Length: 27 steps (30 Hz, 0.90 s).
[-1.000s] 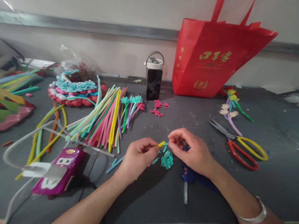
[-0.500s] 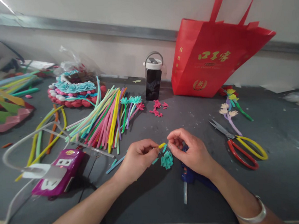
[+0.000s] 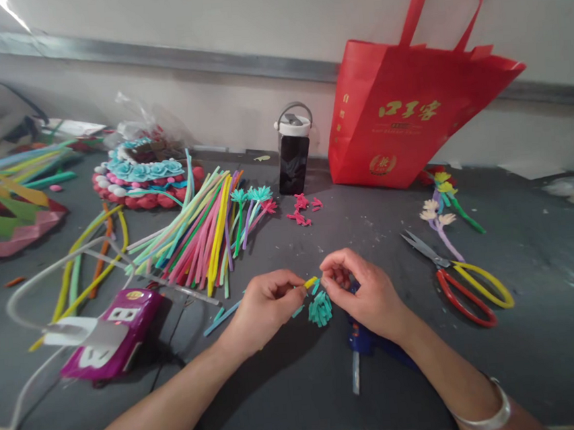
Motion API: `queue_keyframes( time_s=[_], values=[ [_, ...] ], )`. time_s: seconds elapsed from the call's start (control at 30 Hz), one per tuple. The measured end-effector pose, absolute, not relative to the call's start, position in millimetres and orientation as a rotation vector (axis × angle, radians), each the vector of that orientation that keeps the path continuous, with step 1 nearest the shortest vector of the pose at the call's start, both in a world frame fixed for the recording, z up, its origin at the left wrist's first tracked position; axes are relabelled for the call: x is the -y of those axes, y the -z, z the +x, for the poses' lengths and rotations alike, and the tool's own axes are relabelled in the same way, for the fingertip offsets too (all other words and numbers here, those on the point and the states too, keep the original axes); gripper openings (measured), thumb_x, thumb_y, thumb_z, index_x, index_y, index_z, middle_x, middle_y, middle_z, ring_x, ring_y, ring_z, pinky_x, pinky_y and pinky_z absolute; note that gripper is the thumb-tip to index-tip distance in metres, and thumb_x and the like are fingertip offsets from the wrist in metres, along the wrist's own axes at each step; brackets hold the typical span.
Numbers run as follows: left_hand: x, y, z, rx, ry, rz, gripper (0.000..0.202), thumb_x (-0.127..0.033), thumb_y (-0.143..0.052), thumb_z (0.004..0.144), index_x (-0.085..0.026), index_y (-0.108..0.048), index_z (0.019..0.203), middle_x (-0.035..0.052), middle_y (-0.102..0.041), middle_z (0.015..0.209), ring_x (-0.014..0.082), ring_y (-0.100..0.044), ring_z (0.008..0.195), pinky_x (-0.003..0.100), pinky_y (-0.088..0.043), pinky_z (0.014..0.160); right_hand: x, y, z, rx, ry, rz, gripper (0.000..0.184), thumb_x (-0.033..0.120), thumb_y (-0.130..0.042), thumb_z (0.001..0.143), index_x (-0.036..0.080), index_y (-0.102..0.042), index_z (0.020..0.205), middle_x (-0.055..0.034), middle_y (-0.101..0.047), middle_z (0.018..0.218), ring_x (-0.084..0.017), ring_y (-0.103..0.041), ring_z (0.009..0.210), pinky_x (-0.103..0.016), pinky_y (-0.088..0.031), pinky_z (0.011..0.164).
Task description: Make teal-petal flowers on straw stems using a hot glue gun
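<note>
Between the thumb and forefinger of my left hand (image 3: pixel 273 305) is a short yellow pipe cleaner piece (image 3: pixel 311 282). My right hand (image 3: pixel 365 288) is closed in a pinch just right of it; what its fingertips hold, if anything, is too small to make out. Below and between the hands lies a small pile of cut teal pipe cleaner pieces (image 3: pixel 320 310). A blue glue gun (image 3: pixel 360 342) rests partly hidden beneath my right hand and forearm, a clear glue stick (image 3: pixel 356 374) poking out of it.
Scissors (image 3: pixel 440 262) lie open at right near pipe cleaner flowers (image 3: pixel 437 215). Long pipe cleaners (image 3: pixel 203 231) fan out at left, beside a purple power strip (image 3: pixel 112 335) with a white cable. Behind stand a phone (image 3: pixel 294 165) against a bottle (image 3: pixel 294 124), and a red bag (image 3: pixel 408 113).
Both hands stay nearly in place, with the right fingertips shifted very slightly left. The yellow piece remains in my left hand. The whole view has shifted slightly.
</note>
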State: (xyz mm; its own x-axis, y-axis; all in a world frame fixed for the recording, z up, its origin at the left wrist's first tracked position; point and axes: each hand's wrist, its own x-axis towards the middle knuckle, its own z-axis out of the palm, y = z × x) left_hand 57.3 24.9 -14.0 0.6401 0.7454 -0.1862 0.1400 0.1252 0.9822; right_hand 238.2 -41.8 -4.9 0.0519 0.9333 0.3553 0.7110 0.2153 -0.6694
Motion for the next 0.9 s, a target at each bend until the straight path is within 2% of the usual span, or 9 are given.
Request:
queue_keyframes(
  time_s=[0.2,0.5,0.9],
  values=[
    [-25.9,15.4,57.4,-0.825,-0.511,1.370,0.023,-0.036,-0.060,0.080,-0.013,-0.064,0.078,-0.0094,-0.037,0.047,0.0037,-0.027,0.040,0.017,-0.020,0.037,40.1,7.4,237.3,1.695,-0.359,-1.550,0.016,0.011,-0.058,0.082,0.022,-0.057,0.094,0.0041,-0.060,0.077,-0.009,-0.055,0.064,-0.020,-0.045,0.062],
    [-28.6,10.2,57.3,-0.826,-0.487,1.129,0.022,-0.037,-0.066,0.075,-0.017,-0.060,0.073,-0.0114,-0.034,0.036,0.0026,-0.020,0.030,0.015,-0.015,0.030,42.1,3.6,240.4,1.635,-0.346,-1.518,0.023,0.020,-0.061,0.086,0.024,-0.058,0.109,0.0002,-0.063,0.090,-0.013,-0.058,0.075,-0.024,-0.047,0.066],
    [-34.4,15.2,54.1,-0.718,-0.432,0.910,0.015,-0.031,-0.067,0.078,-0.017,-0.063,0.076,-0.0098,-0.037,0.034,0.0020,-0.016,0.025,0.014,-0.011,0.026,40.5,4.2,239.3,1.587,-0.402,-1.515,0.014,0.022,-0.063,0.086,0.022,-0.064,0.099,0.0003,-0.064,0.087,-0.012,-0.058,0.071,-0.023,-0.046,0.061]
  ],
)
